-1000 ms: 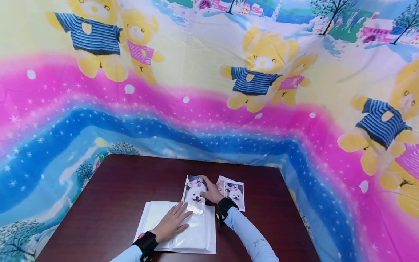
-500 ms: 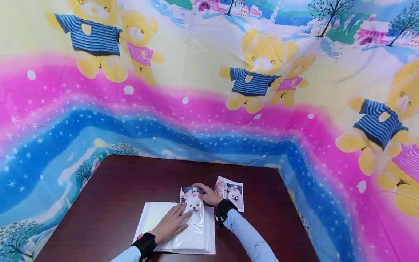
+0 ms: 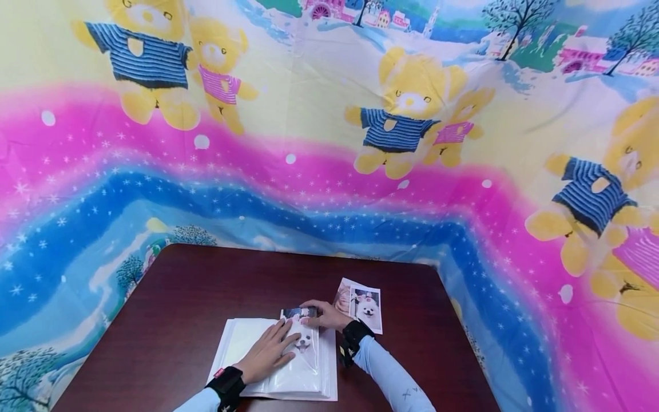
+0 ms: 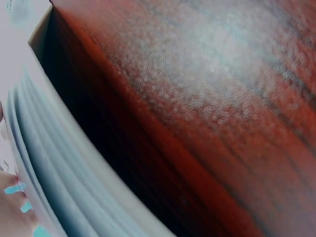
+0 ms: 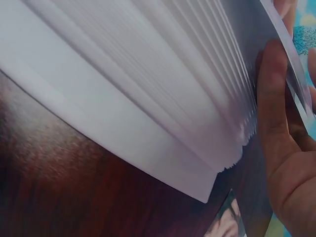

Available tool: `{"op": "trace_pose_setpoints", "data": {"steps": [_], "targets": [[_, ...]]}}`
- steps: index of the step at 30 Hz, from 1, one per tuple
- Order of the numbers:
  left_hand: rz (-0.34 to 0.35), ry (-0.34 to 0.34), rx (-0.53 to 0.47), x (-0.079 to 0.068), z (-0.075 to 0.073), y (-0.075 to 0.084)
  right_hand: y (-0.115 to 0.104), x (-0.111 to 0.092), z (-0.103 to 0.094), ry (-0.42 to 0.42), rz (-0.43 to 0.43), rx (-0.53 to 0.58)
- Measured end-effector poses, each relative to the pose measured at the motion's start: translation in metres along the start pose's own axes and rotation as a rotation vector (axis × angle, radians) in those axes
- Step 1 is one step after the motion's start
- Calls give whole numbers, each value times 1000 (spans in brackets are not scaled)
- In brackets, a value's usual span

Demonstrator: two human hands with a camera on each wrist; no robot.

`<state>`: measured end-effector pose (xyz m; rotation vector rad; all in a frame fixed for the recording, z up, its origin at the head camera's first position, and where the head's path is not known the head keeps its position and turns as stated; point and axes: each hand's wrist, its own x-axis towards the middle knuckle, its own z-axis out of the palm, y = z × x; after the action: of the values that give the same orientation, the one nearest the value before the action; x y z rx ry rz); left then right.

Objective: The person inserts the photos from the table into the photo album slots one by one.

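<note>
An open photo album (image 3: 304, 377) with clear pockets lies near the table's front. My left hand (image 3: 265, 353) rests on its page with the fingers extended. My right hand (image 3: 329, 316) pinches the top part of a photo (image 3: 304, 342) of a white fluffy dog. Most of that photo lies inside the right-hand pocket, its upper edge still above the page. In the right wrist view, thumb and fingers of the right hand (image 5: 291, 158) stand on either side of a thin sheet, beside the stacked pages (image 5: 148, 79). The left wrist view shows the album's page edges (image 4: 59, 158).
Right of the album lie two loose photos: a similar dog photo (image 3: 367, 309) overlapping a pinkish one (image 3: 342, 294). The dark brown table (image 3: 216, 280) has a cloth backdrop (image 3: 329, 171) with bears behind it.
My right hand has moved down towards the album, and the dog photo has slid deeper into the pocket. The left hand has stayed in place on the page.
</note>
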<state>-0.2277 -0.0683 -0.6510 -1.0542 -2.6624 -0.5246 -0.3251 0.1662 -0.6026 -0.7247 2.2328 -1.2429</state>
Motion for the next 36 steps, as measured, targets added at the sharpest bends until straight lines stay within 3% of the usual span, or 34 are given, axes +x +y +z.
{"op": "trace_pose_setpoints", "data": {"steps": [8, 17, 21, 24, 29, 31, 34, 36], "targets": [[-37, -27, -22, 0, -3, 3, -11, -11, 3, -42, -58, 68], [-8, -4, -20, 0, -2, 1, -15, -14, 3, -63, -102, 51], [-22, -16, -35, -1, -2, 1, -1, -9, 9, -12, -91, 21], [-34, -19, -66, 0, -3, 2, 7, -11, 17, 77, -63, 88], [-96, 32, -210, 3, -10, 5, -3, -26, 38, 270, 40, 442], [-168, 58, -315, 5, -15, 5, -11, -31, 49, 302, 38, 553], [-295, 91, -473, 9, -26, 6, -27, -36, 64, 282, -24, 605], [-378, 110, -591, 10, -36, 5, -36, -38, 74, 253, -83, 556]]}}
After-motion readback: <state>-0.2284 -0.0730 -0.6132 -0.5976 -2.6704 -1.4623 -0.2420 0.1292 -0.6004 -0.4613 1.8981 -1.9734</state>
